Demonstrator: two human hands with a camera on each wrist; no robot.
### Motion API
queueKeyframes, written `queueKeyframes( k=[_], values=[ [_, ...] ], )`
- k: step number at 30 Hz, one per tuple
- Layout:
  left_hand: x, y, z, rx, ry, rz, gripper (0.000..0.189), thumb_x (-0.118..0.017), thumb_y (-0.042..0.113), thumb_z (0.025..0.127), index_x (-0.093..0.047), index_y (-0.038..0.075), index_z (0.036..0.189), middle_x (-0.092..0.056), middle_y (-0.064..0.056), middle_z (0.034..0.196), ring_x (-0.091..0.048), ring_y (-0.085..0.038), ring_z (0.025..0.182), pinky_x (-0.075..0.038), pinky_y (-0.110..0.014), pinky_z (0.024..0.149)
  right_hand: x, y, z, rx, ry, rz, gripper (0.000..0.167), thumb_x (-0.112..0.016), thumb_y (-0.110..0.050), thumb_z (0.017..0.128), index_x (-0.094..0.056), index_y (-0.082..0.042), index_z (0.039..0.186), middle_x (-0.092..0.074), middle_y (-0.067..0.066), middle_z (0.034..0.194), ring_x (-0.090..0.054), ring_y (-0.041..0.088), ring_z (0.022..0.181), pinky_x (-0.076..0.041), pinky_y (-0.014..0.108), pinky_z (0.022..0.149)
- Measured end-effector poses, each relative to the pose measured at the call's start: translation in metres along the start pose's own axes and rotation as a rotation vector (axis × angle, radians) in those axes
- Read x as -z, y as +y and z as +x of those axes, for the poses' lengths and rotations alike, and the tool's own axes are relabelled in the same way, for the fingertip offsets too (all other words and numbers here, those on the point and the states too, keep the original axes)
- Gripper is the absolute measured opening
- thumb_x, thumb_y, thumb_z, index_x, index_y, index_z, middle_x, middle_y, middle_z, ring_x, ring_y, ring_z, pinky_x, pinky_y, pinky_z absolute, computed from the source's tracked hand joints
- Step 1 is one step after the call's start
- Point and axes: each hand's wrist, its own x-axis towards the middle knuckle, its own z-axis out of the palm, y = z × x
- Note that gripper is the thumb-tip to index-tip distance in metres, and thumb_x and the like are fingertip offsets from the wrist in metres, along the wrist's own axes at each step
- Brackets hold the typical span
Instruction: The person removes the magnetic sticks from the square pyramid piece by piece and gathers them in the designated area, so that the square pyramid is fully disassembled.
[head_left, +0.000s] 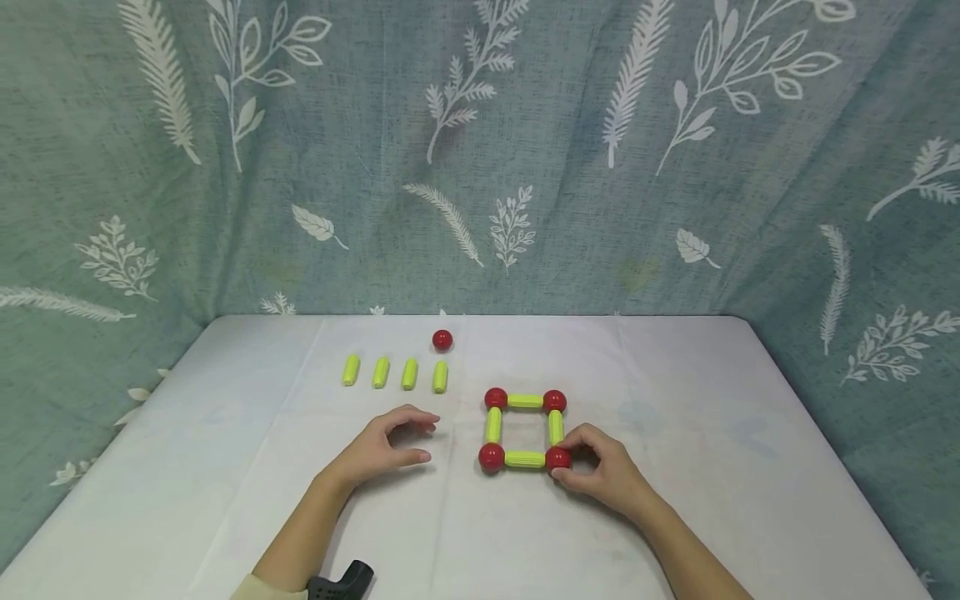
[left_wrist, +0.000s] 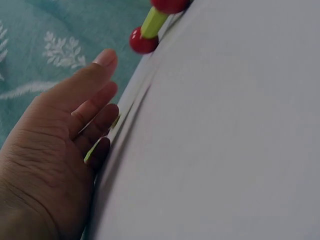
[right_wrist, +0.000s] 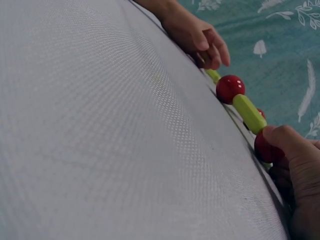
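Grey-green cloth (head_left: 375, 125) printed with white leaves hangs behind and beside a white-covered table (head_left: 750, 467). On it, right of centre, lies a flat square frame (head_left: 525, 459) of yellow-green ribbed rods with a red ball at each corner. The right hand (head_left: 603, 471) pinches the near right ball (head_left: 557, 459) between thumb and finger, while the left hand (head_left: 386, 446) is free, just left of the frame, its fingers loosely bent and apart from the thumb.

The step in hand looks like closing or straightening that last corner: all four sides are in place, and the near rod (right_wrist: 250, 115) meets the pinched ball. As I judge it, the next move calls for easing the fingers off without dragging the ball, since a light tug could skew the square or part a joint.

Four loose rods (head_left: 409, 374) stand in a row at the far left of the frame, side by side and apart, with a spare red ball (head_left: 442, 340) beyond the rightmost. The pinching fingers partly cover the near right joint, so I cannot tell how firmly the right rod (head_left: 556, 427) sits there. A black wrist device (head_left: 341, 582) shows by the left forearm at the near edge.
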Motion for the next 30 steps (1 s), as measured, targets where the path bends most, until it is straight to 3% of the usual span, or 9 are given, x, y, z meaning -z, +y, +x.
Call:
queueKeyframes(
  k=[5, 11, 13, 17, 20, 26, 30],
  values=[
    [-0.02, 0.005, 0.01, -0.024, -0.055, 0.007, 0.046, -0.077, 0.007, 0.076, -0.061, 0.003, 0.119, -0.063, -0.012, 0.11, -0.056, -0.027, 0.105, -0.044, -0.036, 0.096, 0.0, 0.001, 0.0, 0.013, -0.003, -0.001, 0.029, -0.078, 0.005, 0.069, -0.06, 0.001, 0.092, -0.065, 0.011, 0.088, -0.061, 0.021, 0.08, -0.053, 0.032, 0.07],
    [-0.045, -0.009, 0.023, -0.161, -0.09, -0.008, 0.045, -0.079, 0.009, 0.075, -0.062, 0.007, 0.117, -0.061, -0.01, 0.11, -0.056, -0.025, 0.099, -0.046, -0.032, 0.092, 0.001, 0.001, 0.0, 0.017, -0.002, -0.002, 0.029, -0.078, 0.006, 0.069, -0.061, 0.001, 0.091, -0.064, 0.011, 0.088, -0.06, 0.021, 0.079, -0.053, 0.031, 0.069],
    [-0.053, -0.007, 0.026, -0.172, -0.086, 0.011, 0.044, -0.08, 0.014, 0.075, -0.064, 0.013, 0.115, -0.058, -0.004, 0.11, -0.055, -0.021, 0.098, -0.047, -0.029, 0.089, 0.001, 0.002, 0.0, 0.017, -0.001, -0.005, 0.028, -0.078, 0.006, 0.069, -0.061, 0.001, 0.091, -0.064, 0.011, 0.088, -0.06, 0.021, 0.079, -0.053, 0.031, 0.069],
    [-0.068, 0.001, 0.031, -0.148, -0.069, 0.066, 0.042, -0.081, 0.028, 0.074, -0.065, 0.021, 0.112, -0.051, 0.006, 0.106, -0.049, -0.014, 0.095, -0.045, -0.024, 0.081, -0.002, 0.016, -0.002, 0.007, 0.005, -0.013, 0.029, -0.079, 0.005, 0.069, -0.061, 0.0, 0.092, -0.065, 0.01, 0.089, -0.06, 0.021, 0.08, -0.052, 0.03, 0.069],
    [-0.078, 0.006, 0.034, -0.16, -0.039, 0.113, 0.04, -0.08, 0.033, 0.075, -0.066, 0.019, 0.109, -0.047, 0.008, 0.102, -0.047, -0.012, 0.09, -0.044, -0.022, 0.074, -0.005, 0.029, -0.004, -0.002, 0.007, -0.017, 0.03, -0.08, 0.001, 0.07, -0.062, -0.005, 0.094, -0.065, 0.006, 0.09, -0.06, 0.017, 0.081, -0.052, 0.028, 0.07],
    [-0.09, 0.008, 0.036, -0.228, 0.077, 0.188, 0.029, -0.079, 0.028, 0.077, -0.066, 0.016, 0.099, -0.047, 0.008, 0.096, -0.046, -0.007, 0.081, -0.044, -0.018, 0.066, -0.004, 0.038, -0.005, 0.02, 0.006, 0.007, 0.03, -0.08, -0.007, 0.073, -0.062, -0.014, 0.095, -0.064, -0.003, 0.092, -0.06, 0.009, 0.083, -0.051, 0.024, 0.071],
    [-0.096, 0.007, 0.036, -0.256, 0.117, 0.197, 0.023, -0.079, 0.02, 0.077, -0.066, 0.015, 0.095, -0.048, 0.007, 0.093, -0.047, -0.006, 0.081, -0.045, -0.018, 0.066, -0.004, 0.038, -0.006, 0.021, 0.0, 0.006, 0.03, -0.08, -0.008, 0.073, -0.061, -0.014, 0.095, -0.064, -0.004, 0.092, -0.06, 0.008, 0.083, -0.052, 0.024, 0.072]
  ],
)
